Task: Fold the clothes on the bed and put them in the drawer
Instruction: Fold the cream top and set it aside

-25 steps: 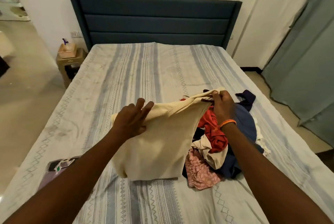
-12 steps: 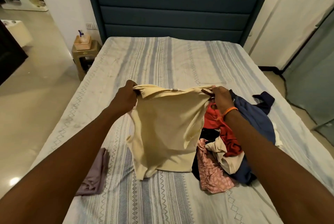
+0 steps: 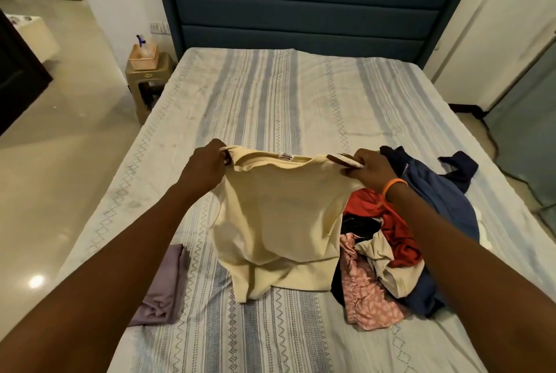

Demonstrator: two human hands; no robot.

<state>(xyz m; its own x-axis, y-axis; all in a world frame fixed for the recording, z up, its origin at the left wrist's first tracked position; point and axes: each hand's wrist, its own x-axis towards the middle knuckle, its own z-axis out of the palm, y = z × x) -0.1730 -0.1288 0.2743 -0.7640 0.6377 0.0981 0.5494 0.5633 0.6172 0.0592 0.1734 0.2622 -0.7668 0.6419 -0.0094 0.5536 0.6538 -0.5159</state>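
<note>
Cream shirt (image 3: 276, 216): left hand (image 3: 204, 166) and right hand (image 3: 371, 172) each pinching a shoulder; best lowered flat onto bed (image 3: 270, 95), hem smoothed, before folding.

cream shirt (image 3: 279, 222) held up by shoulders, hem on bed | mixed clothes pile (image 3: 400, 246) rt
</note>
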